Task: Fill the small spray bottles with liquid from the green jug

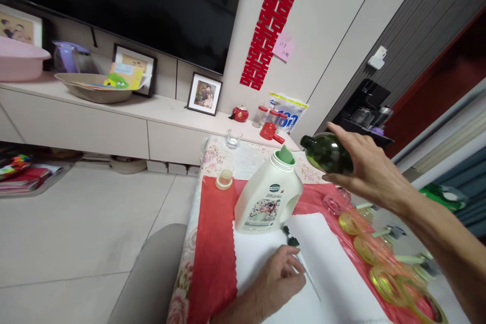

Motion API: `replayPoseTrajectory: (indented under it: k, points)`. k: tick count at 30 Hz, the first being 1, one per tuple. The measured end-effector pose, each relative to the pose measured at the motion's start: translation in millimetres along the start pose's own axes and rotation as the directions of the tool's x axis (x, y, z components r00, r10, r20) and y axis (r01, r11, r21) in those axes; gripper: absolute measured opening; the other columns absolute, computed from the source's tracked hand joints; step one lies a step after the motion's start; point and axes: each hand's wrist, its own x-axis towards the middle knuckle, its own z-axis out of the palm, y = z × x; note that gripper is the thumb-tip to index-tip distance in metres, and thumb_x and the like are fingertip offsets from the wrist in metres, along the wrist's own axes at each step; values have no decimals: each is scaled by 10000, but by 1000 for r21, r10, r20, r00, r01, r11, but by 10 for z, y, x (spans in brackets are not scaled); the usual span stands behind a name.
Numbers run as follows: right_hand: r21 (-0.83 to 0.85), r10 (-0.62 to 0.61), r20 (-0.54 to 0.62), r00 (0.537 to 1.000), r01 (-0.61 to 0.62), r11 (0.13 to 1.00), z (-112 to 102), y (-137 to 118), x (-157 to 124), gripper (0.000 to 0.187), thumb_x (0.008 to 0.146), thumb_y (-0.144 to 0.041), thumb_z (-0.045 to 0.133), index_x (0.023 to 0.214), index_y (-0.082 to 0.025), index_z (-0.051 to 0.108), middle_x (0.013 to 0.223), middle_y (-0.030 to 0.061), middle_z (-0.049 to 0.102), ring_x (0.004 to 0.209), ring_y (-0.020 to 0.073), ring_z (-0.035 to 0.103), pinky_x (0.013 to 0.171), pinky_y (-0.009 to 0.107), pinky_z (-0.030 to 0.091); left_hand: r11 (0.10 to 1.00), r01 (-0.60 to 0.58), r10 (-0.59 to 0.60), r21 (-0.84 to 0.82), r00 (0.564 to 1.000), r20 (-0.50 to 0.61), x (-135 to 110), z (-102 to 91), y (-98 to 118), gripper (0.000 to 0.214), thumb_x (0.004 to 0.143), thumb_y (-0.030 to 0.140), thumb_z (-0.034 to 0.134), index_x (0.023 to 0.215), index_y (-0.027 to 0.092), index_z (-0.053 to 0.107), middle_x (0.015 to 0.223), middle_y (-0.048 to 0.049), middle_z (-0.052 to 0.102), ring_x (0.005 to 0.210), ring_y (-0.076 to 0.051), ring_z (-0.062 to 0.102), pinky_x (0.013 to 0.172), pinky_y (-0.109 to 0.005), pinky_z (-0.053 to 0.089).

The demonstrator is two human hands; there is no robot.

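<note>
My right hand (366, 164) is wrapped round a dark green round bottle (326, 153), held tilted in the air to the right of a white detergent jug (268, 195). The jug stands uncapped on the red cloth (212, 243), with a green spout showing in its mouth. Its beige cap (224, 179) lies to the left. My left hand (279, 278) rests on a white cloth (326, 263), fingers curled, beside a dark green pump head with a thin tube (294, 243).
Several yellow pump bottles (379, 258) lie along the table's right edge. A glass (232, 137) stands at the table's far end. Behind are a low cabinet (114, 121) with photo frames, bowls, jars and a red pot (240, 113). Tiled floor lies to the left.
</note>
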Motion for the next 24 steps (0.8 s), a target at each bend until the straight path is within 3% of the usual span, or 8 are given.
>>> replayPoseTrajectory:
  k: [3,6,11,14,17,19,21,24]
  points:
    - [366,245,-18,969,-222,904,174,-99,-408,1058,742,-596,764,1598,-266,237,1491,127,440,1283,378,495,1022,525,462,1000,-26,26,8,1000,-15,-11,-30,54,537,715,249,672,1232,168,551,1093,-95,658,877,-192,595,783,-347,461]
    - [670,427,119,897,-390,632,480,-347,-913,1095,710,-590,816,1595,-300,240,1584,95,309,1404,349,396,1110,476,434,996,-90,90,16,995,-40,-42,-72,152,572,740,363,711,1256,177,548,1187,-129,639,1026,-257,601,888,-413,460]
    - [838,452,389,803,-512,188,1073,-888,-1576,1137,691,-511,859,1595,-264,215,1597,105,278,1468,291,311,1187,454,360,959,-238,245,-154,969,28,-53,-115,218,860,715,550,793,1430,246,425,1459,-150,493,1289,-363,510,968,-467,494]
    - [851,380,468,798,-523,52,1258,-1102,-1721,1140,709,-501,851,1600,-267,180,1609,94,254,1477,268,297,1204,428,341,924,-251,274,-290,961,39,-40,-110,204,1017,672,510,857,1485,245,307,1487,-164,471,1317,-371,521,1072,-516,459]
    - [852,242,495,834,-520,50,1258,-1089,-1750,1149,724,-457,852,1609,-302,136,1622,72,221,1485,253,280,1214,421,323,922,-260,264,-287,964,-25,-32,-111,212,1041,633,425,900,1453,224,291,1426,-172,526,1299,-373,548,1093,-547,448]
    - [852,156,491,857,-510,119,1228,-949,-1758,1121,731,-447,847,1606,-317,160,1626,64,212,1487,251,272,1209,422,329,931,-269,261,-248,963,-65,-30,-120,232,975,631,368,903,1407,222,332,1378,-161,567,1256,-365,586,1069,-546,470]
    - [831,126,508,852,-524,189,1247,-762,-1771,946,798,-492,774,1578,-304,273,1588,75,305,1431,246,374,1154,411,401,934,-282,269,-220,959,-88,-31,-130,253,924,633,334,896,1377,228,357,1359,-147,585,1230,-352,607,1057,-538,480]
    - [725,336,515,788,-610,320,1416,-555,-1788,626,910,-544,577,1428,-203,491,1347,115,568,1186,224,584,974,370,516,953,-261,245,-151,962,-118,-36,-136,265,863,659,305,868,1360,225,371,1346,-139,599,1217,-331,618,1052,-522,485]
